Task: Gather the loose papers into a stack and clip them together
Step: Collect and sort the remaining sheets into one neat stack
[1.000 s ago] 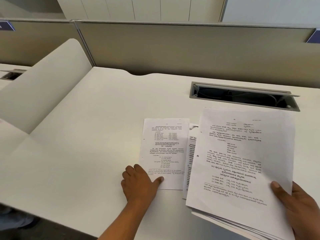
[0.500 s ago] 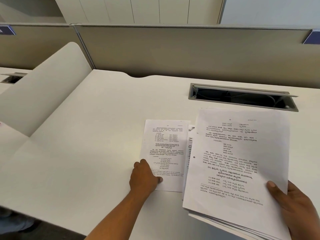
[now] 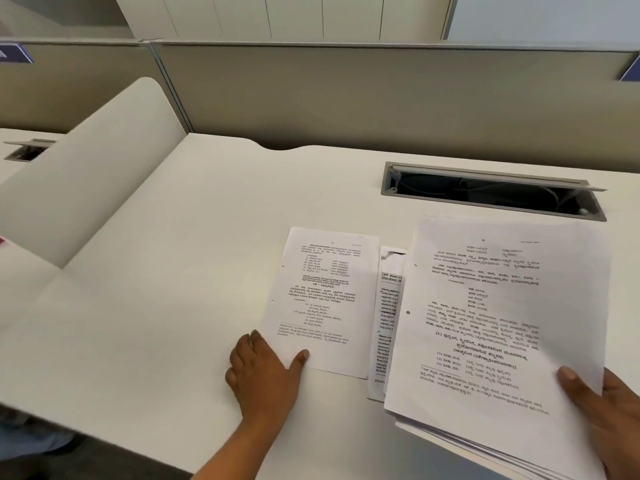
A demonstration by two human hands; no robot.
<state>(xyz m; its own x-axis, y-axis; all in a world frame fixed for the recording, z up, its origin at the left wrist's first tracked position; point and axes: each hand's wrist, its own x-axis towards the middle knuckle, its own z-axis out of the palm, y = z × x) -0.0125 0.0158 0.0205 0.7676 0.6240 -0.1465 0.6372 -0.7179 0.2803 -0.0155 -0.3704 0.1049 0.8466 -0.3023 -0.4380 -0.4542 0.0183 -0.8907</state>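
Note:
A thick stack of printed papers [image 3: 498, 323] hangs just above the white desk [image 3: 173, 289] on the right, held at its near right corner by my right hand [image 3: 602, 417], thumb on top. A single printed sheet [image 3: 322, 299] lies flat on the desk to the left of the stack. My left hand [image 3: 263, 375] rests at that sheet's near left corner, thumb pressing on the paper and fingers at or under its edge. Another sheet [image 3: 389, 320] lies between them, mostly hidden under the stack. No clip is visible.
An open cable tray slot [image 3: 491, 195] is set in the desk behind the papers. A beige partition [image 3: 381, 95] closes off the back. A curved white divider panel [image 3: 86, 174] rises on the left. The desk's near edge runs below my left wrist.
My left hand has slid a little along the single sheet's near left corner, its thumb now on the paper. The stack in my right hand has barely shifted.

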